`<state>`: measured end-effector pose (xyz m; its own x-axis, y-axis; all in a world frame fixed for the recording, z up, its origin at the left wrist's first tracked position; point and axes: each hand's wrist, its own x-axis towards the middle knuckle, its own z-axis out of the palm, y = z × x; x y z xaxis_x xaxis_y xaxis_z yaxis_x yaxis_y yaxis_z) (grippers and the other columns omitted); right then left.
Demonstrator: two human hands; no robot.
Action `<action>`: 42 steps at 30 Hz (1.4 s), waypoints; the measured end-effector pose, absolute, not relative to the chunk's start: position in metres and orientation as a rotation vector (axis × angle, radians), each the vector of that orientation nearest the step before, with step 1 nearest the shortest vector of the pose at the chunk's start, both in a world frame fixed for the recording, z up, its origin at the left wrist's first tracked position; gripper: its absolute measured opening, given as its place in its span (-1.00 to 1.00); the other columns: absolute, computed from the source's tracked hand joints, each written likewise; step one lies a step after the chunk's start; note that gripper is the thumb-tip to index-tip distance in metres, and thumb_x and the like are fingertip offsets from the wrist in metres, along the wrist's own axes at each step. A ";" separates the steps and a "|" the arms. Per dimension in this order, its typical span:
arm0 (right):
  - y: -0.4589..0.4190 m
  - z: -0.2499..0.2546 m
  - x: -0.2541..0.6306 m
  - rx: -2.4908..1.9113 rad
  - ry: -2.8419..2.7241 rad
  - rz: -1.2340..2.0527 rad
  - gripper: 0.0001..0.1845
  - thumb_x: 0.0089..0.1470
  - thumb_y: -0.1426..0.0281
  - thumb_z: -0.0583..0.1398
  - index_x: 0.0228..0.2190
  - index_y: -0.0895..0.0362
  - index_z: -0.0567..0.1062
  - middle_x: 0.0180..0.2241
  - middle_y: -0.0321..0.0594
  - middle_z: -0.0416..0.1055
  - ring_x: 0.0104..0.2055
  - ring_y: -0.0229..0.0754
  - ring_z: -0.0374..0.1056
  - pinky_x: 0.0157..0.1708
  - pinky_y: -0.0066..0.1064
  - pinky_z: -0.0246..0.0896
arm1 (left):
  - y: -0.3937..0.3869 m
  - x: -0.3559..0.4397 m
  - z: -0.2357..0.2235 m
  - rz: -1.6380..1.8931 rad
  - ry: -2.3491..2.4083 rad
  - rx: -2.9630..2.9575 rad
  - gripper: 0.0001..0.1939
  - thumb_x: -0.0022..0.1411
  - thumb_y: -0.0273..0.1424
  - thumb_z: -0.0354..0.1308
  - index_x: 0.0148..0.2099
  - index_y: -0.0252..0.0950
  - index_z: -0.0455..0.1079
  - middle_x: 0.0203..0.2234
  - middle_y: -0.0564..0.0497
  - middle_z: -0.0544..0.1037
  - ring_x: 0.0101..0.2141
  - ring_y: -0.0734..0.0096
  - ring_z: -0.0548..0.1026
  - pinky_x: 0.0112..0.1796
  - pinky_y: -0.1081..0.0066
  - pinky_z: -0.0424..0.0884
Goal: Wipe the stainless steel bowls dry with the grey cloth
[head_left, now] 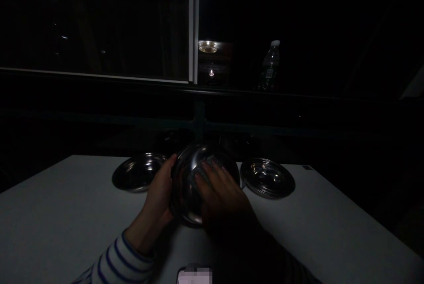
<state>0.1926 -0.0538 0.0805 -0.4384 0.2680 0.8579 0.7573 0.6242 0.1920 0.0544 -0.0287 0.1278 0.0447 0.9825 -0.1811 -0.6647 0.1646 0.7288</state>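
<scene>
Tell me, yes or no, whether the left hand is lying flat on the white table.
No, the left hand is gripping the side of a metal bowl above the table.

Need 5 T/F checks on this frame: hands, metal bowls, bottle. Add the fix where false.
1. The left hand grips the side of a metal bowl. True.
2. The right hand is clear of that bowl. False: the right hand has its fingers on the bowl's surface.
3. Other metalware sits on the white table on both sides of the held bowl. True.
4. The bottle lies on its side. False: the bottle is upright.
5. The left sleeve is striped. True.
</scene>
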 end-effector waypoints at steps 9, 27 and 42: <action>-0.041 0.091 0.222 -1.067 -1.947 -0.462 -0.49 0.18 0.42 -0.10 0.14 0.32 0.16 0.20 0.05 0.06 0.27 -0.07 -0.08 0.14 -0.08 0.10 | -0.033 0.064 0.115 1.245 0.847 0.662 -0.76 0.09 -0.27 0.15 -0.43 -0.36 0.46 -0.64 0.03 0.52 -0.61 0.43 0.46 -0.54 0.46 0.38; -0.058 0.061 0.179 -0.631 -2.089 -0.691 -0.59 0.11 0.49 0.03 0.01 0.07 0.34 0.12 -0.32 0.24 0.26 -0.17 -0.06 0.19 -0.22 0.01 | -0.020 0.045 0.136 1.475 0.771 0.473 -0.72 0.23 -0.45 -0.07 -0.44 -0.36 0.42 -0.65 0.02 0.53 -0.62 0.47 0.48 -0.52 0.49 0.43; -0.036 0.084 0.222 -0.989 -2.040 -0.467 -0.50 0.21 0.38 -0.13 0.09 0.39 0.22 0.16 0.14 0.13 0.25 -0.02 -0.01 0.12 -0.09 0.12 | -0.033 0.072 0.108 1.270 0.903 0.639 -0.80 0.06 -0.31 0.16 -0.46 -0.36 0.43 -0.67 0.05 0.49 -0.64 0.47 0.43 -0.56 0.48 0.35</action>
<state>0.2224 -0.0359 0.0841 -0.3709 0.4832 0.7931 0.7802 0.6254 -0.0162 0.0719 -0.0328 0.1081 0.0470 0.9757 -0.2140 -0.5228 0.2065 0.8270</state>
